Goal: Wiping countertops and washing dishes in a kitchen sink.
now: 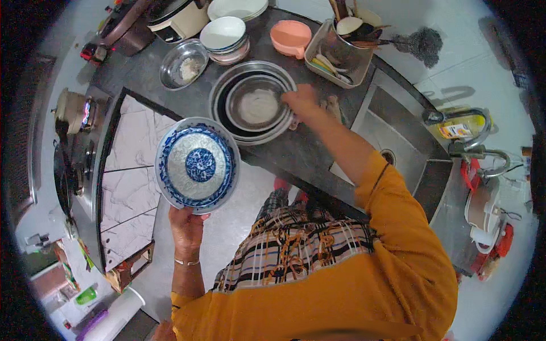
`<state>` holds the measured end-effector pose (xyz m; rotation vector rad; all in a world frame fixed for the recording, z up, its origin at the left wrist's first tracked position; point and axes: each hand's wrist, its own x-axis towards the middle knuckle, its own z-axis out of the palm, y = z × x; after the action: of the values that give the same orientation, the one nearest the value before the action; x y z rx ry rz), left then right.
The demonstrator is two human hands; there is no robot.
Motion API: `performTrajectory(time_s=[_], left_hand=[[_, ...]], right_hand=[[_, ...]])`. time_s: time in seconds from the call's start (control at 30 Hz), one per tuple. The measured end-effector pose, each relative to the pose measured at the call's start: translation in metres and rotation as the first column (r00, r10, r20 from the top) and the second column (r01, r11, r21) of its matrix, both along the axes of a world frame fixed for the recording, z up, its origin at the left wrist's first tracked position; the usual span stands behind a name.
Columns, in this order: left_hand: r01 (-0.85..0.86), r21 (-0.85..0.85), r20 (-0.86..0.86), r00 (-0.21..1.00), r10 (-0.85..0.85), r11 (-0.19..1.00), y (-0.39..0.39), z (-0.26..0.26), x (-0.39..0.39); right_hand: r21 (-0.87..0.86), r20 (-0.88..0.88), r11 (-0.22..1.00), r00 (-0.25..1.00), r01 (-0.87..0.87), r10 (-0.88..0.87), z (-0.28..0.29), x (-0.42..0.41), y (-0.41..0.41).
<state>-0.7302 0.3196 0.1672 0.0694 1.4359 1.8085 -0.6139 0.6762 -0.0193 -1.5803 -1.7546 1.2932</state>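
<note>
My left hand (187, 219) holds a blue-and-white patterned plate (179, 166) by its near rim. The plate is above the floor, just off the counter's front edge, its patterned face towards me. At the stack of round metal bowls (218, 115) on the counter, my right hand (302, 102) pinches the right rim of the innermost small metal bowl (258, 106). That hand is slightly blurred. The small bowl sits inside the wider ones, with a dark ring showing between them.
Behind the bowls are a metal basin (168, 70) with some white food, stacked white bowls (222, 32), a pink plastic bowl (290, 37) and a utensil tray (358, 79). A steel sink (401, 136) with a faucet (477, 132) lies right; a stove (91, 157) stands left.
</note>
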Motion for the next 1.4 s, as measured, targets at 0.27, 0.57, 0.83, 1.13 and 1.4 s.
performTrajectory(time_s=[0.27, 0.57, 0.83, 1.13, 1.4], left_hand=[[0.226, 0.084, 0.089, 0.968, -0.233, 0.971, 0.040, 0.027, 0.001], [0.624, 0.047, 0.030, 0.780, -0.625, 0.780, 0.130, 0.010, 0.035], [0.874, -0.133, -0.363, 0.395, -0.844, 0.467, 0.219, -0.016, 0.130], [0.918, -0.061, -0.269, 0.364, -0.892, 0.393, 0.271, -0.046, 0.266], [0.904, -0.155, 0.021, 0.407, -0.913, 0.399, 0.280, -0.090, 0.313]], right_hand=[[-0.129, -0.055, 0.969, 0.977, -0.213, 0.207, 0.066, -0.027, -0.039], [-0.571, -0.663, 0.775, 0.709, -0.269, -0.243, 0.174, 0.129, -0.060], [-0.496, -0.744, 0.865, 0.476, 0.077, -0.469, 0.105, 0.236, -0.091], [-0.625, -0.663, 0.725, 0.293, 0.289, -0.689, 0.039, 0.333, -0.088], [-0.669, -0.498, 0.637, 0.406, 0.382, -0.766, 0.020, 0.410, -0.093]])
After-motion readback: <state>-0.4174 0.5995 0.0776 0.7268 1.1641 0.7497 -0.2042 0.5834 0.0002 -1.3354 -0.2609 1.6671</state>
